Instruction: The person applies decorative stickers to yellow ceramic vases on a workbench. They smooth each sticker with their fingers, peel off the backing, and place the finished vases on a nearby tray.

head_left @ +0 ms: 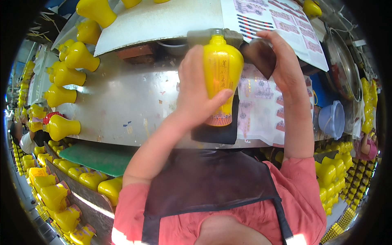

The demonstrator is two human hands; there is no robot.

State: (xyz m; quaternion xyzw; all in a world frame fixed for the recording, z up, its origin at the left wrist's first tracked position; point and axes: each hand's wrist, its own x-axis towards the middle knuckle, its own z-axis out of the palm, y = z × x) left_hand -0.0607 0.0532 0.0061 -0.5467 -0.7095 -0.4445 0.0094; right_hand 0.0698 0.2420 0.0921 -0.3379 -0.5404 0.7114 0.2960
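My left hand (pixel 192 92) is wrapped round the side of a glossy yellow bottle (pixel 222 69), its thumb across the front. The bottle has a clear neck at the far end, vertical lettering on its body and a patterned band round its base. Below that base is a black cloth or pad (pixel 216 134) at the near table edge. Just right of the bottle, my right hand (pixel 283 61) grips a dark brown flat piece (pixel 262 59) with a pointed corner, blurred by motion. It looks apart from the bottle.
Printed decal sheets (pixel 255 106) lie on the metal table (pixel 122 102), more on a white board (pixel 163 24) beyond. Several yellow bottles (pixel 61 96) line the left edge. A blue bucket (pixel 331 119) stands at right. A brick (pixel 136 53) sits under the board; a green board (pixel 98 157) lies nearer.
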